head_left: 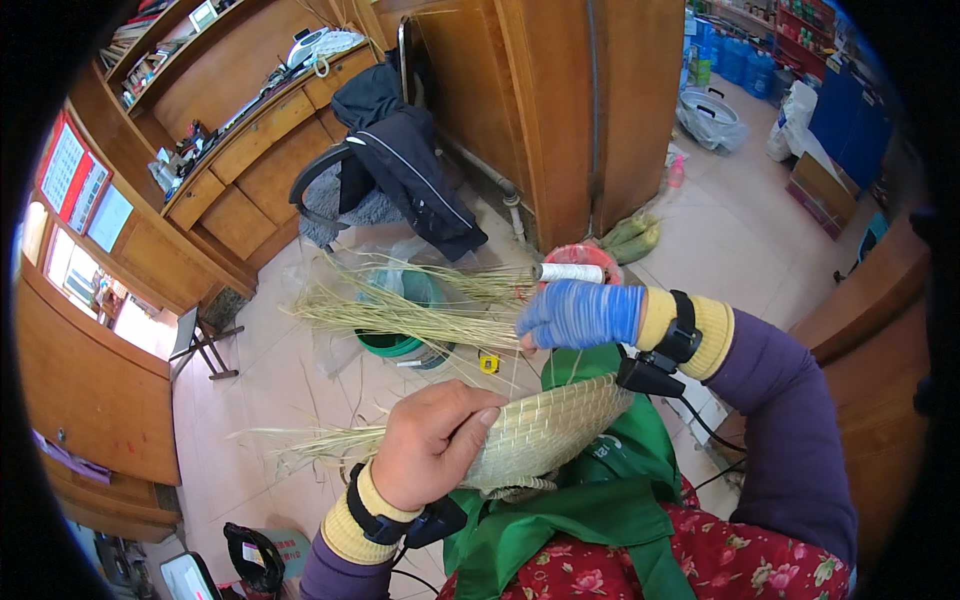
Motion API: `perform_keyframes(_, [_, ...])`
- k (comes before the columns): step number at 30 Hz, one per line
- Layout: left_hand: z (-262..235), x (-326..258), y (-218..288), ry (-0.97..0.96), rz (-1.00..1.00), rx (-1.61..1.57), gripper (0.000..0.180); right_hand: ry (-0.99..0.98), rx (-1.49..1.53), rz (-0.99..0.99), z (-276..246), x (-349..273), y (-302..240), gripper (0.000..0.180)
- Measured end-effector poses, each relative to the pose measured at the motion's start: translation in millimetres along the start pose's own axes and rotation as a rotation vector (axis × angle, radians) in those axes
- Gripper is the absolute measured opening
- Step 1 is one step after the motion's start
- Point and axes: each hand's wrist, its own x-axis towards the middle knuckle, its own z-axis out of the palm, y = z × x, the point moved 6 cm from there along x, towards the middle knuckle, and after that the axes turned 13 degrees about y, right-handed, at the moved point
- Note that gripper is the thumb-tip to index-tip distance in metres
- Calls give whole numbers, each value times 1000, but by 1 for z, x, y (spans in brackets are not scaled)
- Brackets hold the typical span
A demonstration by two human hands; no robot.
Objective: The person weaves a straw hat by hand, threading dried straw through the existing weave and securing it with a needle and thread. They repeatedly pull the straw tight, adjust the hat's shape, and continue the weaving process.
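Firmly, the rim of a woven straw piece (545,430) is pinched between the thumb and fingers of the left hand (430,440), its body spread to the right of those fingertips, above a green apron (625,500). Inside a blue striped glove, the right hand's (585,315) fingers are curled, though whether a strand is gripped cannot be told; left of them loose straw (440,322) is fanned across a green bucket (390,344), and a white spool (568,272) is seen just beyond the knuckles.
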Motion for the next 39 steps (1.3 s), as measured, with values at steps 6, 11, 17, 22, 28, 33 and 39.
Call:
perform_keyframes(6, [-2, -6, 6, 59, 156, 292, 16, 327, 817, -162, -31, -4, -54, 31])
perform_keyframes(11, [-3, -12, 1, 153, 94, 179, 12, -27, 1538, 234, 11, 35, -79, 25])
perform_keyframes(17, [-2, -15, -1, 115, 69, 71, 8, -174, 1692, 486, 29, 60, -70, 25])
perform_keyframes(22, [0, -12, 3, 116, 35, 84, 9, 555, 780, 17, -20, 24, -87, 17])
perform_keyframes(28, [4, -14, 30, 112, 294, 428, 18, 703, -117, -51, 1, -54, -129, 23])
perform_keyframes(33, [-8, -18, 46, 22, 458, 648, 34, 658, -98, -104, -5, -67, -136, 37])
perform_keyframes(39, [-45, 3, 34, 156, 517, 795, 39, 764, -278, -227, -56, -56, -119, 17])
